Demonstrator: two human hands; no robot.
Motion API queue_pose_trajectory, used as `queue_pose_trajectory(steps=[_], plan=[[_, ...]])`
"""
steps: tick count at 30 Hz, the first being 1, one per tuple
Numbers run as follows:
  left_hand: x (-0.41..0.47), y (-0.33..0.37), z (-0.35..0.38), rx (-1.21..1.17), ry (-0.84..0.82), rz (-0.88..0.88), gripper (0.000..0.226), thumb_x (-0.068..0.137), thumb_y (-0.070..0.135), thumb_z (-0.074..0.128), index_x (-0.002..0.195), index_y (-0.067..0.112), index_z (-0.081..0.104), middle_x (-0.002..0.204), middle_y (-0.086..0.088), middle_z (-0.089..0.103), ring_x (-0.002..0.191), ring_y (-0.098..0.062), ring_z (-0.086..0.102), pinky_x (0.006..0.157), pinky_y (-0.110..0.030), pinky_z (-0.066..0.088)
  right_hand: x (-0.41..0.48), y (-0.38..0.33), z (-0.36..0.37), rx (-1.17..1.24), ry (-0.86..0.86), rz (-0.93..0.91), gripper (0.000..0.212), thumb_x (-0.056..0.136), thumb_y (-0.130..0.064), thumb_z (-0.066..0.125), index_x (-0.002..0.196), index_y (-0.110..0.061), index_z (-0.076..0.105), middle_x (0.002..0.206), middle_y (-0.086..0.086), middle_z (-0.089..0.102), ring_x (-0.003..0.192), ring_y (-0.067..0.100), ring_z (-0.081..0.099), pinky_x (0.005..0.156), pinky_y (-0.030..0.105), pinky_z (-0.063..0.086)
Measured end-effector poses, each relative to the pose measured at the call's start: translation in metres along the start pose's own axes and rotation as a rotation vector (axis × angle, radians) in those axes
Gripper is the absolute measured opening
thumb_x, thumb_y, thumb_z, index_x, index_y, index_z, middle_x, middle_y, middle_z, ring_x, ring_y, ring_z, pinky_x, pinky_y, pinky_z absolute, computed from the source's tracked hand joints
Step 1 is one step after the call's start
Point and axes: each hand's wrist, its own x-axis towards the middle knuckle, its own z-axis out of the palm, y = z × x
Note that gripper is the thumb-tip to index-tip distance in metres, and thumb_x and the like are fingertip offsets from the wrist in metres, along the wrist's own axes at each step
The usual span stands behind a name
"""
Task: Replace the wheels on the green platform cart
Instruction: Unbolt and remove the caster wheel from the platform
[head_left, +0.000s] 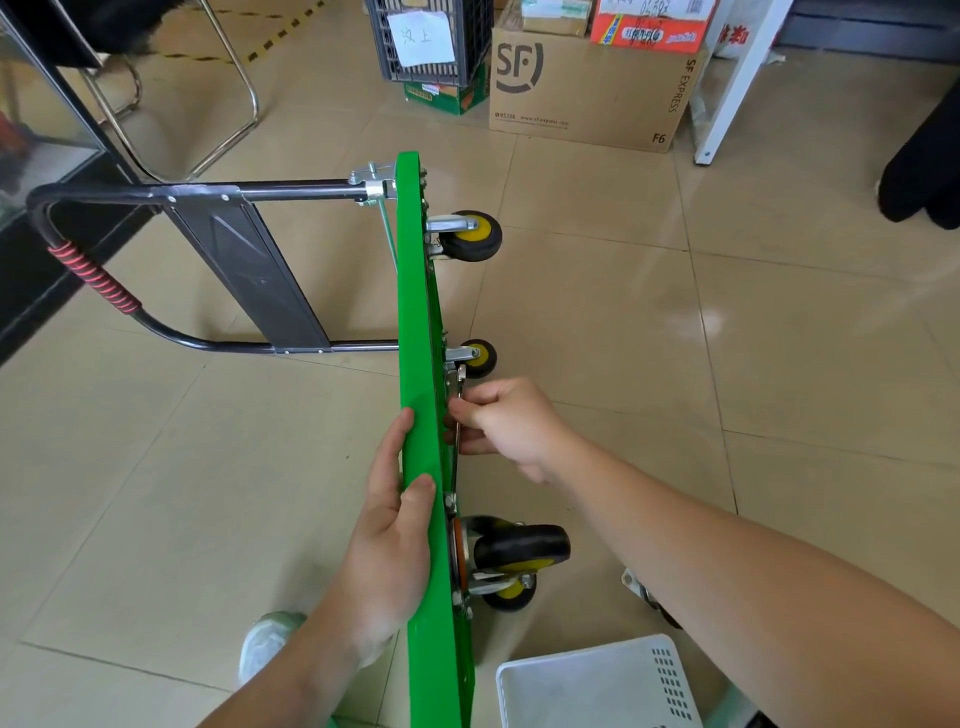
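Between both hands, upended green cart (418, 312), left fingers (397, 447) curled round its edge, right fingers (470, 413) pinching a wrench (461, 375) underneath

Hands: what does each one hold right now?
Left hand: grips the edge of the green cart.
Right hand: grips a wrench.

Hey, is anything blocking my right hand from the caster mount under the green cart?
Nothing visible. The right hand holds a wrench whose head sits at the mount of the caster; the left hand only grips the platform edge.
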Motion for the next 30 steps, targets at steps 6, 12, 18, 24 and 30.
queue_pose_trajectory(steps=[6, 12, 18, 24, 30], plan=[[-0.001, 0.002, 0.0, 0.007, 0.001, 0.016, 0.058, 0.11, 0.01, 0.036, 0.148, 0.054, 0.033, 0.156, 0.016, 0.044, 0.144, -0.013, 0.044, 0.123, -0.047, 0.032, -0.033, 0.001, 0.0, -0.045, -0.064, -0.205, 0.025, 0.091, -0.008, 0.073, 0.09, -0.033, 0.08, 0.101, -0.006, 0.079, 0.1, 0.011, 0.074, 0.086, 0.03, 0.061], [-0.001, 0.002, 0.001, 0.002, -0.003, 0.017, 0.057, 0.11, 0.01, 0.034, 0.153, 0.046, 0.031, 0.154, 0.011, 0.047, 0.142, -0.011, 0.046, 0.123, -0.044, 0.032, -0.081, 0.028, -0.005, 0.015, -0.016, -0.366, 0.032, 0.085, -0.003, 0.075, 0.093, -0.033, 0.082, 0.104, -0.008, 0.079, 0.105, 0.01, 0.073, 0.095, 0.028, 0.057], [0.0, 0.001, 0.0, 0.007, -0.006, 0.012, 0.057, 0.11, 0.01, 0.034, 0.152, 0.048, 0.031, 0.154, 0.009, 0.048, 0.14, -0.015, 0.049, 0.122, -0.047, 0.034, -0.086, 0.024, -0.009, 0.007, -0.014, -0.345, 0.027, 0.087, 0.004, 0.073, 0.102, -0.017, 0.08, 0.106, -0.001, 0.079, 0.108, 0.013, 0.072, 0.101, 0.036, 0.056], [0.001, -0.003, -0.001, 0.002, -0.004, 0.009, 0.058, 0.11, 0.01, 0.035, 0.152, 0.049, 0.031, 0.156, 0.01, 0.045, 0.143, -0.015, 0.046, 0.123, -0.046, 0.032, -0.093, 0.024, -0.005, -0.001, 0.001, -0.377, 0.035, 0.084, 0.006, 0.075, 0.096, -0.026, 0.08, 0.103, -0.005, 0.079, 0.103, 0.011, 0.074, 0.094, 0.026, 0.057], [0.003, -0.007, -0.003, -0.005, -0.023, -0.01, 0.058, 0.111, 0.012, 0.034, 0.151, 0.052, 0.03, 0.157, 0.005, 0.046, 0.144, -0.021, 0.045, 0.123, -0.049, 0.032, -0.101, 0.032, -0.003, 0.02, 0.024, -0.413, 0.038, 0.083, 0.013, 0.073, 0.096, -0.022, 0.079, 0.101, -0.01, 0.079, 0.101, 0.008, 0.074, 0.091, 0.019, 0.055]])
